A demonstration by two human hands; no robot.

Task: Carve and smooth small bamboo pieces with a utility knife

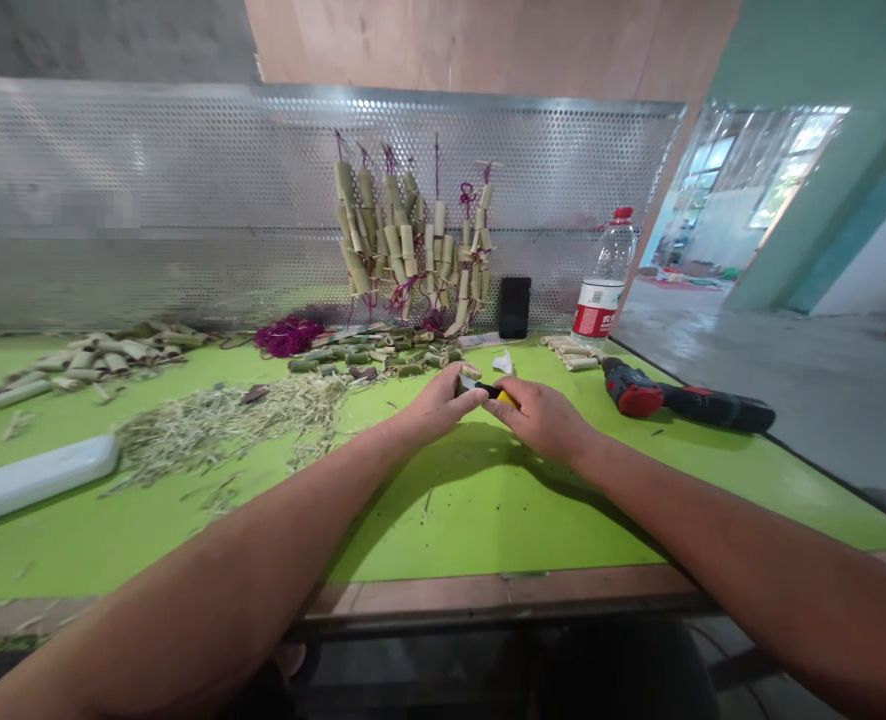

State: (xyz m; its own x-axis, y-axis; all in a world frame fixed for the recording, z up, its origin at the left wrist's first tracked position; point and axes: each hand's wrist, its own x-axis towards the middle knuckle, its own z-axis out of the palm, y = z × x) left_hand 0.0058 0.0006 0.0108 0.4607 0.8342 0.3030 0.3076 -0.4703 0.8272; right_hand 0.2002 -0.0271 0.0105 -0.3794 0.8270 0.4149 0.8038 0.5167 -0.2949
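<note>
Over the middle of the green table, my left hand [437,402] is closed around a short bamboo piece [471,371], most of it hidden by the fingers. A yellow and black utility knife [506,398] is gripped in my right hand [546,418], its blade pointing left against or very near the bamboo. The left thumb lies close to the blade. Just behind the hands are many cut green bamboo pieces [360,356] and a small white scrap [503,362].
Bamboo shavings [225,430] and peeled bamboo pieces [117,358] cover the left side, near a white elongated object [38,478]. A cordless drill [683,402] and water bottle [602,285] stand right. Strung bamboo [405,235] hangs on the perforated metal panel [210,200], beside a phone [514,307].
</note>
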